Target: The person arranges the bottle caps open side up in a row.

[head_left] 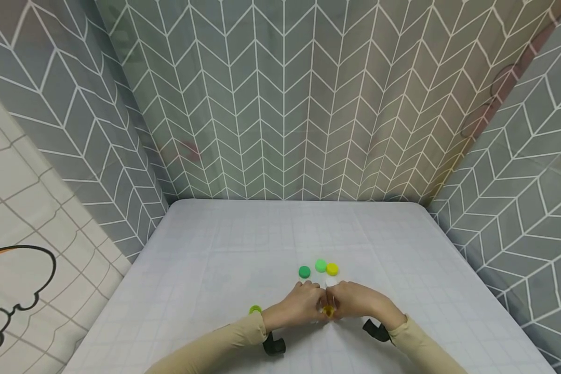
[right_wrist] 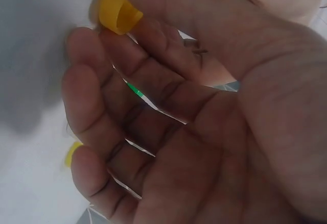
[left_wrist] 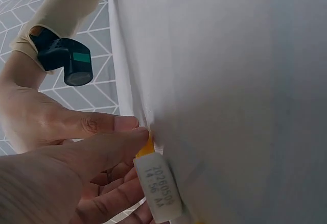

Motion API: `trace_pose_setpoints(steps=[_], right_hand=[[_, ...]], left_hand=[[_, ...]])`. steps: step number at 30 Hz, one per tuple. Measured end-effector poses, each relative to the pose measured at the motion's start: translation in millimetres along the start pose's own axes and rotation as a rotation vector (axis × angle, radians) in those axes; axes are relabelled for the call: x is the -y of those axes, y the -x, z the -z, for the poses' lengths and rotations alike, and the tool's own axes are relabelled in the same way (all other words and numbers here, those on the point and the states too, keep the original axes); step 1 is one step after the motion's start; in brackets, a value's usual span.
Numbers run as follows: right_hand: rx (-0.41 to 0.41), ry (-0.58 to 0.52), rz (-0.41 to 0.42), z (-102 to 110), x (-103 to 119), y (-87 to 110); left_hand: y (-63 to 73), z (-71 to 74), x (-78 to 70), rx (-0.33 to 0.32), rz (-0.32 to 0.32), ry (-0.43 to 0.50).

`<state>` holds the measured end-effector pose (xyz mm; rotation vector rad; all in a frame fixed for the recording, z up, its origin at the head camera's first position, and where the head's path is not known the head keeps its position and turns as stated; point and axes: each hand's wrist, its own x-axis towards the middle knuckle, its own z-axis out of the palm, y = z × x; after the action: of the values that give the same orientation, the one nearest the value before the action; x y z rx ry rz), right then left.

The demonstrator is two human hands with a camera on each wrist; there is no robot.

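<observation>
A small yellow bottle cap (head_left: pixel 328 311) is pinched between the fingertips of both hands, low over the table. My left hand (head_left: pixel 304 304) grips its left side, and my right hand (head_left: pixel 359 301) grips it from the right. In the right wrist view the hollow inside of this cap (right_wrist: pixel 118 10) shows at the thumb tip. A white cap (left_wrist: pixel 158 187) with a printed date and time stands close by the fingertips in the left wrist view. I cannot tell whether a finger touches it.
Beyond the hands lie a dark green cap (head_left: pixel 304 271), a light green cap (head_left: pixel 320 265) and another yellow cap (head_left: pixel 332 269). A lime-green cap (head_left: pixel 255 309) sits left of the left wrist. White cloth covers the table (head_left: pixel 243 228); patterned curtains (head_left: pixel 285 104) surround it.
</observation>
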<state>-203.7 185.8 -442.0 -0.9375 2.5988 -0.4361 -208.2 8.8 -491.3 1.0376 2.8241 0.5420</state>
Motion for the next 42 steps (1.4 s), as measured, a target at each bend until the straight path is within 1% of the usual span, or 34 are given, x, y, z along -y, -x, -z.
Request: trace_pose_setpoints(steps=[4, 9, 14, 16, 19, 21, 28, 34, 38, 42], right_hand=[[-0.001, -0.005, 0.002, -2, 0, -0.7], [0.008, -0.020, -0.022, -2, 0, -1.3], [-0.007, -0.016, -0.033, 3, -1, -0.7], [-0.018, -0.023, -0.037, 6, -2, -0.5], [-0.055, -0.025, -0.041, 9, -2, -1.6], [-0.094, -0.016, -0.040, 11, -3, -3.3], [-0.257, 0.025, 0.003, 17, -9, -13.3], [-0.360, 0.051, 0.009, 21, -11, -22.3], [-0.396, 0.052, 0.007, 22, -12, -28.2], [-0.394, 0.045, -0.009, 22, -12, -34.9]], left_hand=[[-0.3, -1.2, 1.0, 0.011, 0.010, 0.008], [-1.0, -0.1, 2.1, 0.035, 0.015, 0.020], [-0.3, 6.9, 5.3, 0.034, -0.010, 0.046], [0.6, 11.7, 6.9, 0.030, -0.008, 0.071], [1.2, 18.9, 9.9, 0.029, 0.026, 0.119], [0.9, 23.8, 12.3, 0.023, 0.050, 0.146], [-5.2, 41.2, 24.6, -0.045, 0.075, 0.155], [-10.5, 51.0, 35.2, -0.082, 0.107, 0.169], [-14.6, 53.9, 40.9, -0.102, 0.135, 0.156], [-19.0, 54.3, 46.8, -0.096, 0.177, 0.164]])
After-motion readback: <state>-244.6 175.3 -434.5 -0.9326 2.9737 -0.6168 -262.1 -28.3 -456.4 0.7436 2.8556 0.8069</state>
